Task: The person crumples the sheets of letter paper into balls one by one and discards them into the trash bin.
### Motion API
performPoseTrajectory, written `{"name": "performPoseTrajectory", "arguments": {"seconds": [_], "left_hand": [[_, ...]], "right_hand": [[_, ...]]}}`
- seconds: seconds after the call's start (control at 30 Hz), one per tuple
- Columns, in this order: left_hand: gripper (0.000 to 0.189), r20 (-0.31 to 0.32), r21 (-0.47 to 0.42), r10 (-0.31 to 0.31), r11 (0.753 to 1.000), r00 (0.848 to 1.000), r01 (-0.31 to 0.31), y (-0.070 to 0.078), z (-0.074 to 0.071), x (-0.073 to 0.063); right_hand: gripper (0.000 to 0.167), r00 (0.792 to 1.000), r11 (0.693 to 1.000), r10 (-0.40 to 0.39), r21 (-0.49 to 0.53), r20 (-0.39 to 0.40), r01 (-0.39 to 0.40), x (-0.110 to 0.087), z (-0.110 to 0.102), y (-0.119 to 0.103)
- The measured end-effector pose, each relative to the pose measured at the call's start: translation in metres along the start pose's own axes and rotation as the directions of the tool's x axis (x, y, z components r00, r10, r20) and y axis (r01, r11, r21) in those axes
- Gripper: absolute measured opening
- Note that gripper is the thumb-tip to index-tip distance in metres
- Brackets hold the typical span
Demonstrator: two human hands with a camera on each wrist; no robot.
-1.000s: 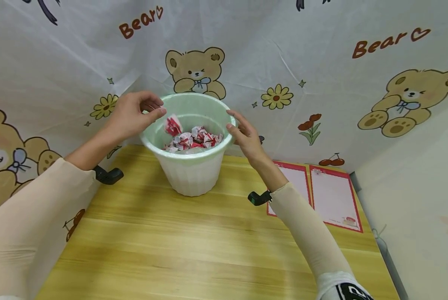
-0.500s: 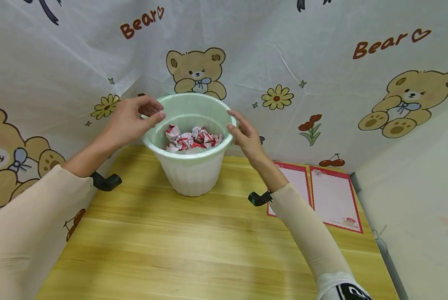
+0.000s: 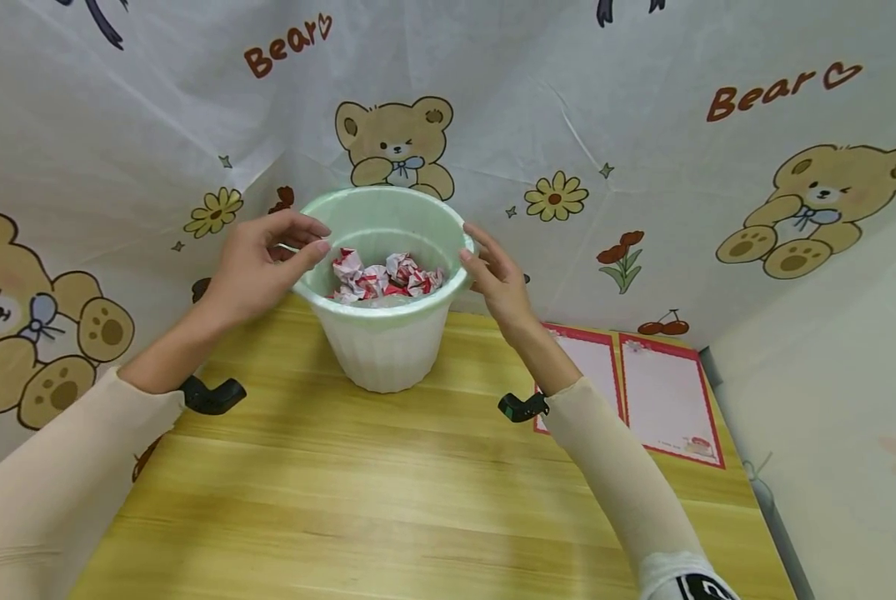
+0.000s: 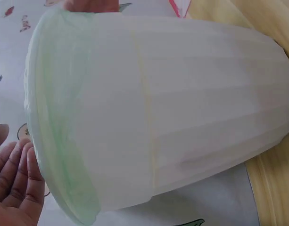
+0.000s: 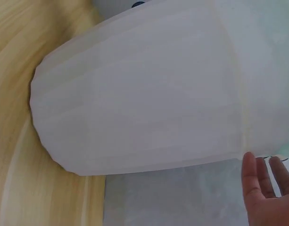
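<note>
A pale green and white plastic bin, with ribbed sides, stands upright on the wooden table. Several crumpled red and white paper balls lie inside it. At the bin's left rim is my left hand, its fingers loosely bent and nothing between them. The left wrist view has those fingers right beside the rim. My right hand is at the opposite side, thumb and forefinger extended to the right rim. In the right wrist view its fingers are nearly straight against the lower edge of the bin's outline.
Two red-bordered sheets lie flat on the table at the right. Behind the table hangs a white cloth printed with bears and flowers. A pale wall borders the right side.
A red and white paper ball near my left hand has dropped into the bin and rests on the others. My left hand has drawn slightly lower; my right hand has barely moved.
</note>
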State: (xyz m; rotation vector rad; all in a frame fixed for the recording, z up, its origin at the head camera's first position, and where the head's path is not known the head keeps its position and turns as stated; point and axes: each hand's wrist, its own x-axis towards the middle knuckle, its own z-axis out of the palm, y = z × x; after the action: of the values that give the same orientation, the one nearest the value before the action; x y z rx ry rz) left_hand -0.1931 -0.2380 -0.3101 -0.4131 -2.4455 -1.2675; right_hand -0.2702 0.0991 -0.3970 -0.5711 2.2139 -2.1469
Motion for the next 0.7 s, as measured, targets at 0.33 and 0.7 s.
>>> {"name": "performPoseTrajectory", "arguments": {"seconds": [0.33, 0.7], "left_hand": [[0.016, -0.080, -0.234, 0.127, 0.962, 0.989, -0.143, 0.006, 0.015, -0.040], [0.031, -0.019, -0.335, 0.283, 0.902, 0.959, -0.273, 0.001, 0.039, -0.082]], "right_hand": [[0.049, 0.999, 1.000, -0.023, -0.004, -0.038, 0.023, -0.028, -0.033, 0.029], [0.042, 0.989, 0.974, 0.100, -0.194, -0.105, -0.119, -0.076, -0.084, 0.068]]}}
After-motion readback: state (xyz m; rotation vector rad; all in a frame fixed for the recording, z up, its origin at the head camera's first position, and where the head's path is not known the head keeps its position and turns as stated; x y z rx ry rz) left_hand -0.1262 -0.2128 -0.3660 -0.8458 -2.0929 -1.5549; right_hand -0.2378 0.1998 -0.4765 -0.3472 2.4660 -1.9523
